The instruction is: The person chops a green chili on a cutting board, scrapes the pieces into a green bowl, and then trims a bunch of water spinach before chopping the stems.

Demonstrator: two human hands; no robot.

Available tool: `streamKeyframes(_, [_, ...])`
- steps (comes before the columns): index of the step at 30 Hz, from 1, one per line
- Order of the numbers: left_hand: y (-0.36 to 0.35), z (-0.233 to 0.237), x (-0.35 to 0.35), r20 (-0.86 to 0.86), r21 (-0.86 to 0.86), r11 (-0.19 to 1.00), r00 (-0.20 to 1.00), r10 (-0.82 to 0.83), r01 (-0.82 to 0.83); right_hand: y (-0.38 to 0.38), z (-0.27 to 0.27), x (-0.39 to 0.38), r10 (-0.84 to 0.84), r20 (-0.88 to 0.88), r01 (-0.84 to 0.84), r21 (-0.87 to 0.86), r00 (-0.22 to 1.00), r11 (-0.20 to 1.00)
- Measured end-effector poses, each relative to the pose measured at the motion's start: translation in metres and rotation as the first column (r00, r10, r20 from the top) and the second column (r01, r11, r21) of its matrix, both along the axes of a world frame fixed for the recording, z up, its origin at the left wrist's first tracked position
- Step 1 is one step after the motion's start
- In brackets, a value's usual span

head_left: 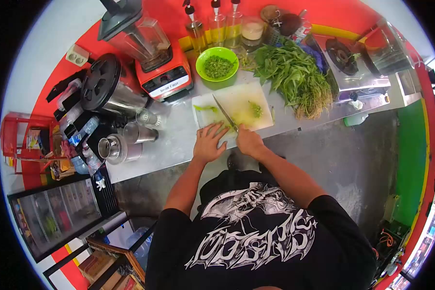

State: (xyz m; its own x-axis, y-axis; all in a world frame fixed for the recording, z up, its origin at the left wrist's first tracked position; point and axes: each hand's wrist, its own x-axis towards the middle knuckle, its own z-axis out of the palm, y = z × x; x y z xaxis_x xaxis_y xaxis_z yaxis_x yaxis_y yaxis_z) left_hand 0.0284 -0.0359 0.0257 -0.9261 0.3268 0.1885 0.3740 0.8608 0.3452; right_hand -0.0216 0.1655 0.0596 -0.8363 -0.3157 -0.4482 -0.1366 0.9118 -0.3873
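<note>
A white cutting board (pixel 246 94) lies on the metal counter, its surface stained green and yellow. My right hand (pixel 249 142) is closed around the handle of a kitchen knife (pixel 224 111), whose blade slants up and left across the board. At the board's lower left edge, my left hand (pixel 209 142) rests flat with its fingers apart, holding nothing visible. A green vegetable piece (pixel 206 108) lies left of the blade. Right of the blade is a small heap of chopped greens (pixel 255 110). Just behind the board stands a lime-green bowl (pixel 203 72) containing finely chopped greens.
A large bunch of leafy greens (pixel 292 72) lies right of the board. To the left stand a red blender (pixel 164 77), a lidded steel container (pixel 111 92) and metal cups (pixel 140 133). Pump bottles (pixel 217 26) line the back. A gas stove (pixel 345 63) with a pot sits at right.
</note>
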Motion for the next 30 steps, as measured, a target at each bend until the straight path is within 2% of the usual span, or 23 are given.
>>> streamKeyframes(2, [0.001, 0.0, -0.001, 0.0, -0.021, 1.0, 1.0, 0.007, -0.007, 0.006, 0.0, -0.004, 0.013, 0.034, -0.013, -0.009, 0.999, 1.0])
streamKeyframes(4, [0.001, 0.002, -0.001, 0.051, -0.109, 0.994, 0.999, 0.007, -0.002, 0.018, -0.005, -0.006, -0.169, 0.061, 0.171, -0.032, 0.984, 0.985])
streamKeyframes(8, [0.002, 0.006, -0.001, 0.071, -0.132, 0.991, 0.997, -0.006, 0.015, 0.04, -0.006, -0.009, -0.211, -0.005, 0.21, -0.079, 0.978, 0.975])
streamKeyframes(11, [0.002, 0.001, -0.001, 0.069, -0.139, 0.99, 0.998, -0.001, 0.01, 0.045, -0.005, -0.012, -0.171, -0.038, 0.164, -0.144, 0.985, 0.976])
streamKeyframes(13, [0.001, 0.001, -0.001, 0.067, -0.063, 0.998, 0.998, 0.017, -0.013, 0.038, -0.006, -0.012, -0.073, -0.086, 0.054, -0.203, 0.994, 0.978])
streamKeyframes(14, [0.0, 0.001, -0.001, 0.066, -0.061, 0.998, 0.998, 0.019, -0.015, 0.035, -0.006, -0.013, -0.071, -0.088, 0.052, -0.201, 0.994, 0.978])
streamKeyframes(16, [-0.001, 0.0, 0.0, 0.065, -0.056, 0.998, 0.998, 0.025, -0.021, 0.028, -0.002, -0.012, 0.086, -0.022, -0.089, -0.232, 0.996, 0.969])
streamKeyframes(17, [-0.001, 0.0, 0.0, 0.069, -0.054, 0.998, 0.997, 0.031, -0.027, 0.024, 0.0, -0.01, 0.092, -0.018, -0.094, -0.23, 0.996, 0.969])
streamKeyframes(19, [-0.001, -0.001, 0.0, 0.037, -0.047, 0.999, 0.999, 0.012, -0.01, 0.018, 0.005, -0.006, 0.134, 0.004, -0.133, -0.109, 0.991, 0.985])
streamKeyframes(20, [-0.002, -0.001, 0.0, 0.041, -0.045, 0.999, 0.999, 0.02, -0.018, 0.016, 0.006, -0.004, 0.142, 0.009, -0.14, -0.107, 0.99, 0.984])
streamKeyframes(25, [-0.002, -0.003, 0.001, -0.006, -0.005, 1.0, 1.0, 0.005, -0.005, 0.014, 0.006, 0.01, 0.171, -0.086, -0.164, 0.079, 0.982, 0.983])
streamKeyframes(28, [-0.003, -0.004, 0.001, -0.004, -0.002, 1.0, 1.0, 0.009, -0.009, 0.005, 0.002, 0.014, 0.097, -0.022, -0.094, 0.117, 0.995, 0.989])
streamKeyframes(30, [-0.003, -0.004, 0.001, 0.002, 0.012, 1.0, 1.0, 0.001, -0.001, 0.0, 0.0, 0.006, 0.106, -0.042, -0.102, 0.086, 0.994, 0.991])
